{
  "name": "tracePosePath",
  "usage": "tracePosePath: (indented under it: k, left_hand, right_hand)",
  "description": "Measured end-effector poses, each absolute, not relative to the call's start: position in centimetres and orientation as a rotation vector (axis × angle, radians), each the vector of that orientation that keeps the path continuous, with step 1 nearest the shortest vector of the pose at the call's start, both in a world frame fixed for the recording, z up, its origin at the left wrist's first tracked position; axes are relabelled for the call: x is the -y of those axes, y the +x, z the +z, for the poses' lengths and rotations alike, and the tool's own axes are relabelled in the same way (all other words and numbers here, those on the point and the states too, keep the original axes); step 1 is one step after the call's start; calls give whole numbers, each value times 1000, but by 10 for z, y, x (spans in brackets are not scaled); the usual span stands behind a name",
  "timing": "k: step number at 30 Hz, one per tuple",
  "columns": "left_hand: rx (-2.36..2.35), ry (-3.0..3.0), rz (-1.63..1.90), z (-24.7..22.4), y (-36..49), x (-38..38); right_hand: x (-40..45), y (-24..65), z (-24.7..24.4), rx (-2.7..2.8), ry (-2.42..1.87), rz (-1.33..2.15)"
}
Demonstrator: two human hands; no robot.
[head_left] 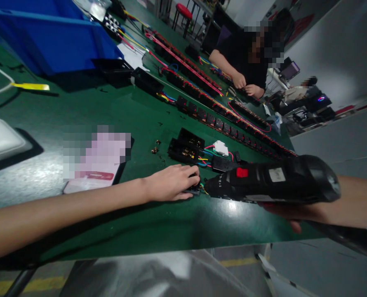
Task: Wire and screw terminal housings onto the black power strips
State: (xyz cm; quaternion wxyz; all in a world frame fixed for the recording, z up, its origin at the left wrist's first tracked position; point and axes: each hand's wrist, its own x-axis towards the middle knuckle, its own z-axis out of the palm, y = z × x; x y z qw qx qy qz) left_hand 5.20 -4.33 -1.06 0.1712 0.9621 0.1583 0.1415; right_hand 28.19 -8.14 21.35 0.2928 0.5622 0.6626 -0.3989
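Note:
My left hand (174,182) is closed around a small black part (194,189) on the green table, with thin coloured wires coming out at its right end. In my right hand (287,211) is a black power screwdriver (264,181) with a red switch, lying level and pointing left; its tip is at the wires beside my left fingers. Just behind my left hand sit two black housings (185,149) with brass-coloured pieces inside. Wires run from them to a white connector (221,148) and a black block. Several small brass pieces (155,149) lie loose to the left.
A phone (98,161) and a white case (1,140) lie at the left. Behind them stands a blue bin (59,41). Long black socket strips (214,119) with wires cross the table's far side. A person in black (242,53) works across it.

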Motion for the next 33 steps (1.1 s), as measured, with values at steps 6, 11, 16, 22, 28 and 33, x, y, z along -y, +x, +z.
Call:
tracePosePath:
  k: [6, 11, 16, 22, 28, 33]
  left_hand:
    - [-539, 2695, 405, -11, 53, 45]
    - [-529, 2698, 380, -12, 53, 44]
    - [-523, 2695, 374, -11, 52, 44]
    - [-499, 2703, 395, -13, 53, 44]
    - [-494, 2691, 411, -12, 53, 43]
    - [-499, 2698, 409, -12, 52, 45]
  right_hand:
    - [76, 266, 217, -1644, 1465, -1158]
    - [78, 263, 218, -1601, 1499, -1105]
    - [79, 261, 219, -1588, 1502, -1126]
    - [77, 261, 221, -1587, 1482, -1121]
    - [76, 256, 223, -1565, 1500, -1105]
    - [75, 253, 222, -1568, 1492, -1112]
